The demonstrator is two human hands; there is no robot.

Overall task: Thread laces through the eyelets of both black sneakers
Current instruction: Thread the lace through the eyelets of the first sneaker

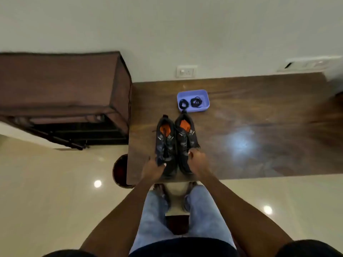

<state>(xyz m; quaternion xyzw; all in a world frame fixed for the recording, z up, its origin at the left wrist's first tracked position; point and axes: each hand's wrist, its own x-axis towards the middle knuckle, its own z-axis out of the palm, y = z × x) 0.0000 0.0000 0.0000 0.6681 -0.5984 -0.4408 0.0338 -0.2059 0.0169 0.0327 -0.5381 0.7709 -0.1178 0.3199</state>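
I am sitting in a home, by the look of it a living room or bedroom. Glossy cream floor tiles [46, 182] mirror ceiling lights at my 8 and 4 o'clock. My dark wooden desk [259, 127] stands against a plain white wall [167, 25] with a wall socket [186, 71] at 12 o'clock. A brown fabric-covered rack [61, 86] stands at 10 o'clock.

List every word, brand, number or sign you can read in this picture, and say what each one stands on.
None can be read.
Left sneaker: small white mark on its side, too blurred to read.
Right sneaker: small white marks near the collar, too blurred to read.
Purple tray, coiled laces, wall socket: no text visible.
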